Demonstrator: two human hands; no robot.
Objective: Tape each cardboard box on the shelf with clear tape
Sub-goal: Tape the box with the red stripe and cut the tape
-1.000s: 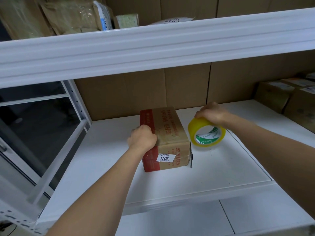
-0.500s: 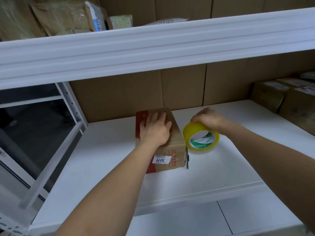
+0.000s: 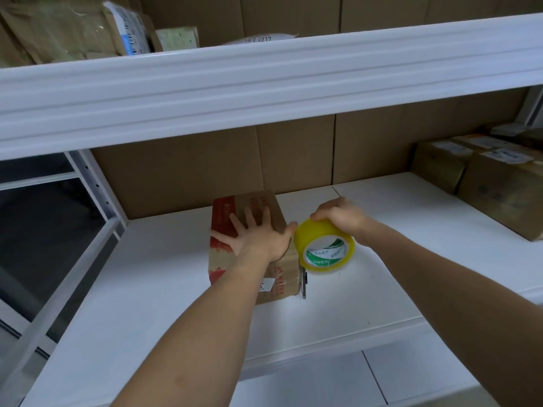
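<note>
Since a second ago the left hand (image 3: 258,236) has uncurled from a fist and now lies flat, fingers spread, on top of the cardboard box (image 3: 249,251) on the shelf (image 3: 382,289). The right hand (image 3: 340,215) grips the yellowish tape roll (image 3: 324,246) from above, just right of the left thumb, against the box's right edge. The step looks like laying a strip along that side. Next, the roll likely needs pulling across while the flat hand steadies the box.
</note>
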